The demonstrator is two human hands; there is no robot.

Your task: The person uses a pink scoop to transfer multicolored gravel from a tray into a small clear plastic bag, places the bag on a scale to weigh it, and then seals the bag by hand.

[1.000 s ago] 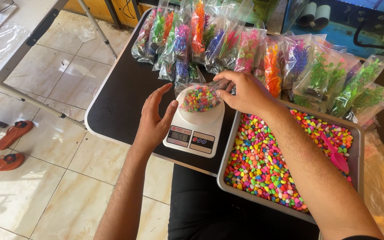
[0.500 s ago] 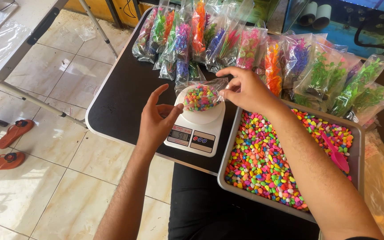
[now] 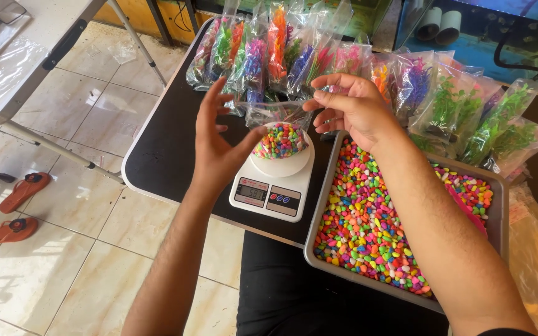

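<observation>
A small clear bag [image 3: 279, 118] filled with multicoloured pebbles [image 3: 280, 141] stands on a white bowl on a white digital kitchen scale [image 3: 273, 190]. My right hand [image 3: 353, 107] pinches the bag's upper right edge with its fingertips, the other fingers spread. To the left of the bag my left hand [image 3: 219, 146] is open with its fingers apart, its thumb close to the bag's side. The scale rests on a black table [image 3: 169, 146].
A grey metal tray [image 3: 499, 186] full of coloured pebbles [image 3: 368, 230] sits right of the scale, with a pink scoop at its far side. Several bags of plastic aquarium plants [image 3: 269, 50] line the table's back. A white folding table [image 3: 26, 68] and orange sandals [image 3: 14, 211] are on the left.
My left hand has lifted off the scale and opened beside the bag. My right hand has risen, drawing the top of the bag upward.
</observation>
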